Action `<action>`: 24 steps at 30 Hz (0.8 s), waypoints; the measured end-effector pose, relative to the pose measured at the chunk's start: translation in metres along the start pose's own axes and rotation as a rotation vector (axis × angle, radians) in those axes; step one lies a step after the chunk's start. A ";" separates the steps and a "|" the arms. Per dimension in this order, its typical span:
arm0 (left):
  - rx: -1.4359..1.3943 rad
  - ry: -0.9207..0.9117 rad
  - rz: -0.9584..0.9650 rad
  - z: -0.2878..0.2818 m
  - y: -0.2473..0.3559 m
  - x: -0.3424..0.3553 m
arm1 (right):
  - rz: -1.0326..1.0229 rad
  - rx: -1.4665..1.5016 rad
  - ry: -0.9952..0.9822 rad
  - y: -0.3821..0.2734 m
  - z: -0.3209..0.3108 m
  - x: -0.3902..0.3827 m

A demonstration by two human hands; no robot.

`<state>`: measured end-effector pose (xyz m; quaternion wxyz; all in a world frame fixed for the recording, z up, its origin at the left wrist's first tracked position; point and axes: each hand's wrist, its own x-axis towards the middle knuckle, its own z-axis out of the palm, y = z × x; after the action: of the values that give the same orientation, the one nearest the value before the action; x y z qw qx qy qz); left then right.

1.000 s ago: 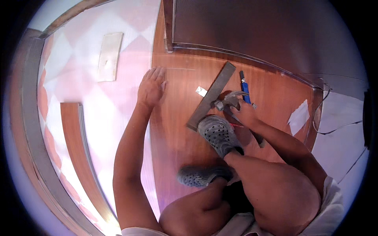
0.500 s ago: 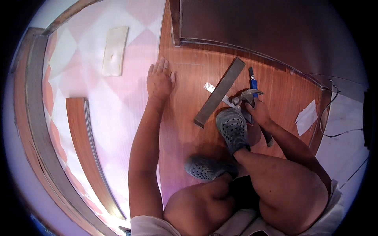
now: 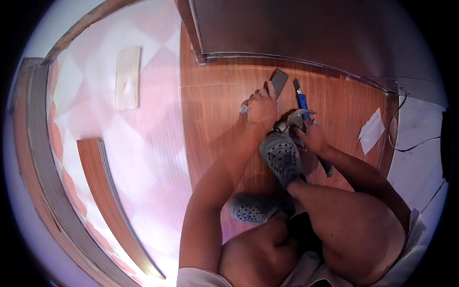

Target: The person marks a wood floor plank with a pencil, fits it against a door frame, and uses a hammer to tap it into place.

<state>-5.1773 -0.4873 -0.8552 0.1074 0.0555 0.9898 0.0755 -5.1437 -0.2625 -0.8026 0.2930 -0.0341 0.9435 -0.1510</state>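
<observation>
My left hand (image 3: 262, 110) lies over a flat dark grey bar (image 3: 278, 82) on the wood-look floor, its fingers closed round it. The bar's far end shows past the fingers; its nearer part is hidden under the hand. My right hand (image 3: 313, 137) is closed on a claw hammer (image 3: 295, 119), gripping it close below the metal head, beside my right foot. Just beyond the hammer head, a blue utility knife (image 3: 301, 100) rests on the boards. The end of a shiny metal strip (image 3: 244, 109) peeks out beside my left hand.
Wood-look planks (image 3: 210, 105) meet pink-and-white patterned sheeting (image 3: 158, 124) on the left. On that sheeting lie a pale rectangular block (image 3: 128, 79) and stacked brown planks (image 3: 98, 177). A dark panel (image 3: 296, 38) stands at the far side. White paper (image 3: 372, 131) and a black cable (image 3: 411, 164) are at right.
My left hand has moved right, from lying flat at the edge of the planks onto the grey bar. My right hand stays on the hammer. The view has shifted slightly.
</observation>
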 end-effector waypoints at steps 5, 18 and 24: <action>-0.152 0.023 -0.109 0.006 -0.025 -0.013 | 0.012 0.140 0.034 0.020 0.011 -0.011; -0.258 0.026 -0.364 -0.022 -0.083 0.004 | 0.005 0.080 -0.022 0.018 -0.003 -0.012; -0.216 -0.040 -0.392 -0.027 -0.080 0.006 | -0.017 0.192 -0.025 0.015 -0.001 -0.011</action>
<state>-5.1967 -0.5688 -0.8430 0.1449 -0.1483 0.9655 0.1578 -5.1344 -0.2460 -0.8007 0.3053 -0.0155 0.9206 -0.2430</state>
